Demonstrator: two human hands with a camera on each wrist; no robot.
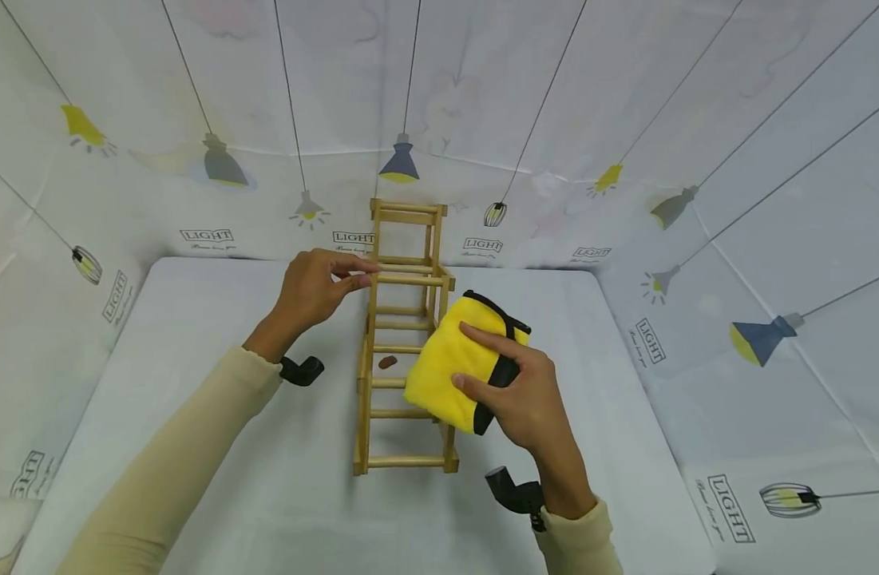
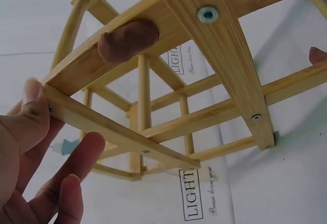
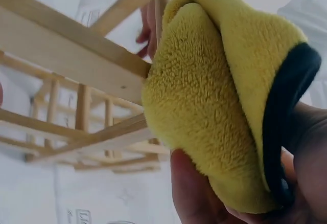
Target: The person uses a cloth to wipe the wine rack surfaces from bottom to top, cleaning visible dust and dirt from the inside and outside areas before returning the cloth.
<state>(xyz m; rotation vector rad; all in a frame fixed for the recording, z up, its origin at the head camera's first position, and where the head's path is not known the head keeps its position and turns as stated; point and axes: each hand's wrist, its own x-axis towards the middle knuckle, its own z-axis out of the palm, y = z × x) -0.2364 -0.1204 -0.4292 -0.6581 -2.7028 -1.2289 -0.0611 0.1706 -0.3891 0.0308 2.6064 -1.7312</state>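
Observation:
A light wooden rack (image 1: 406, 461) with rungs stands in the middle of the white table. My left hand (image 1: 317, 287) pinches its left side frame near the upper middle; in the left wrist view the thumb and a finger grip the end of a bar. In my right hand (image 1: 521, 387) is a folded yellow towel (image 1: 446, 367) with a black border, gripped between thumb and fingers. The towel overlaps the rack's right side, and its fuzzy face meets the wood in the right wrist view. A brown lump (image 2: 129, 41) sticks to a slat of the rack.
A second brown lump (image 2: 318, 56) shows at the right edge of the left wrist view. Behind the white table (image 1: 267, 511) and along its sides rise white walls (image 1: 554, 144) printed with hanging lamps.

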